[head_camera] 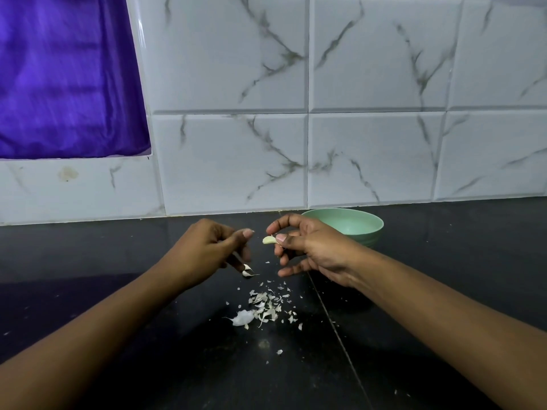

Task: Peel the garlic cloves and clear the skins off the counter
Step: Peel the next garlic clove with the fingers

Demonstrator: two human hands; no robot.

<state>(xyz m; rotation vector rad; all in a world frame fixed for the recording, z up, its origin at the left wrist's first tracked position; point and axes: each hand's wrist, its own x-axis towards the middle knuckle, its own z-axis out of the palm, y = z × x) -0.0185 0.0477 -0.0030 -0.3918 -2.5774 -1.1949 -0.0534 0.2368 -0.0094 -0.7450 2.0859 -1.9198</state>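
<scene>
The right hand [310,247] pinched the peeled clove [268,240], bowl [373,232] just behind it; the left hand [207,250] held a skin scrap [247,268].

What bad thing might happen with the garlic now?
1. The right hand pinches the peeled clove by its end, short of the green bowl; it might slip onto the counter.
2. The left hand holds a skin piece that may drop, adding to the scattered skins.
</scene>
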